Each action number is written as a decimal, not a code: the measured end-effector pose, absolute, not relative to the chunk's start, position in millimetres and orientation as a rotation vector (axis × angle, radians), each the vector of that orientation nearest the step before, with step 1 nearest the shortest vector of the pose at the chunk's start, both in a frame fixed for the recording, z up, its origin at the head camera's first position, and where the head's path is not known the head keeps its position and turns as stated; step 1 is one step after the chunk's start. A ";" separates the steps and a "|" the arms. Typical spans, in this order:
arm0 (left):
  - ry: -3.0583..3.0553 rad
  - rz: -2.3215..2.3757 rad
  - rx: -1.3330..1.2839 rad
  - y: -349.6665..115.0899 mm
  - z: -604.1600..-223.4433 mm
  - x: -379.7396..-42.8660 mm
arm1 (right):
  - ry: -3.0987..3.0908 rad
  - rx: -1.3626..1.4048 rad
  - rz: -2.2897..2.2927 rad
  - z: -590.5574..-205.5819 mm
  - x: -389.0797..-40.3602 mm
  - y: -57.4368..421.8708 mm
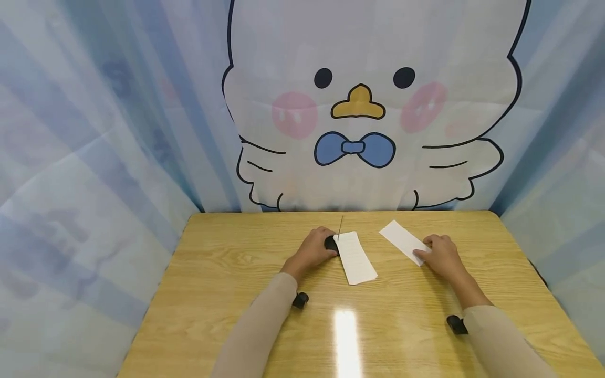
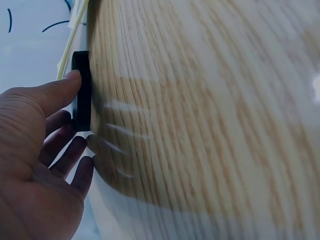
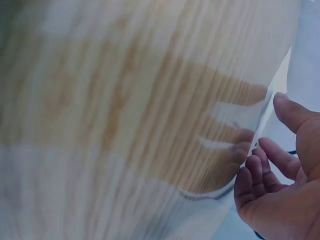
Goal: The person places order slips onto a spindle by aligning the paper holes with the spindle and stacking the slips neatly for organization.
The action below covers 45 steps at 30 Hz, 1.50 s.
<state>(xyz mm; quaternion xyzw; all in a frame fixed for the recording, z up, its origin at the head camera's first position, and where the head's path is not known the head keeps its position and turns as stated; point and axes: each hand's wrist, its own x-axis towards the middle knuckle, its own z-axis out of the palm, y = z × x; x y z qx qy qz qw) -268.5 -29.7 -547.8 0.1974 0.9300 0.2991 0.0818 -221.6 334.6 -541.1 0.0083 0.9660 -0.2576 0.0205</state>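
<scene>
My left hand point(image 1: 315, 248) grips the black base point(image 1: 331, 244) of a paper spike by its edge, thumb on top in the left wrist view. From that base point(image 2: 82, 92) rises a thin metal rod point(image 1: 341, 226). White paper slips point(image 1: 355, 260) hang on the rod by their upper left corner and spread toward me over the table. To the right, my right hand point(image 1: 443, 255) pinches the near right end of a white paper slip point(image 1: 402, 240), thumb above and fingers beneath. In the right wrist view this slip point(image 3: 275, 92) appears edge-on, low over the wood.
The wooden table point(image 1: 227, 315) is glossy, with a bright light reflection near its front. A curtain point(image 1: 364, 184) with a cartoon bird hangs right behind the far edge, and more curtains flank both sides. Black wrist devices point(image 1: 300, 300) sit under the sleeves.
</scene>
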 end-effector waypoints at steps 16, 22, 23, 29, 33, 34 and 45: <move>2.767 0.933 0.542 -36.7 -548.8 -264.2 | 2.963 0.088 -0.792 -541.1 -227.2 326.5; 2.763 0.932 0.543 -35.7 -549.3 -264.6 | 2.914 0.145 -0.828 -538.8 -230.0 326.6; 2.765 0.929 0.539 -35.7 -549.3 -264.9 | 2.901 0.148 -0.841 -537.9 -230.4 326.1; 2.782 0.914 0.526 -36.8 -547.9 -267.9 | 2.852 0.160 -0.901 -535.9 -233.6 323.8; 2.781 0.920 0.532 -36.8 -546.2 -268.9 | 2.867 0.161 -0.909 -535.7 -234.5 325.2; 2.777 0.925 0.533 -36.6 -546.1 -268.9 | 2.869 0.158 -0.907 -535.3 -234.4 326.0; 2.759 0.930 0.569 -32.9 -544.5 -264.2 | 2.867 0.155 -0.886 -534.4 -223.1 339.6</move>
